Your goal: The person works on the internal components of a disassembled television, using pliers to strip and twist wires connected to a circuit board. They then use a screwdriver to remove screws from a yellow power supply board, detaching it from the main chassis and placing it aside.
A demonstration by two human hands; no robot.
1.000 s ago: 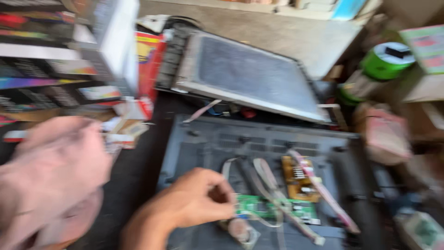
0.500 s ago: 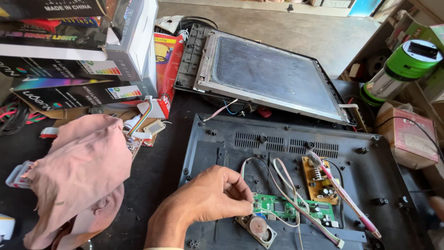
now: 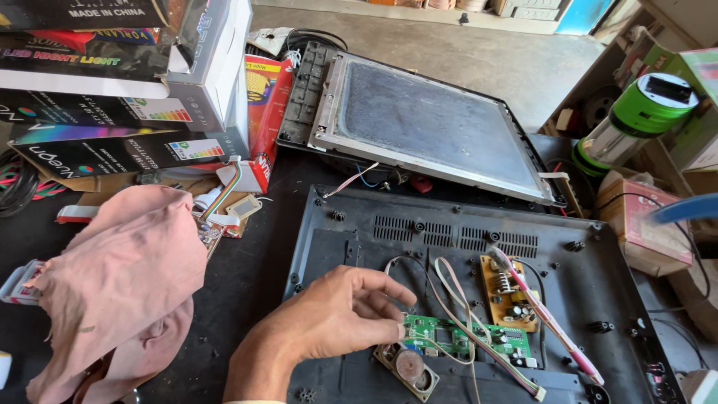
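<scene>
While the left hand (image 3: 340,318) rests on the black plastic back cover (image 3: 479,299), its fingers are curled loosely and the fingertips pinch the left edge of the green circuit board (image 3: 464,340); half a second ago they sat slightly further left of it. Just below lies a small round speaker (image 3: 407,366). Beside the board stands a yellow circuit board (image 3: 508,292), crossed by a pink ribbon cable (image 3: 550,322). Left lies a pink cloth (image 3: 120,277). Beyond leans a grey display panel (image 3: 422,120), unmoved. No right hand shows.
</scene>
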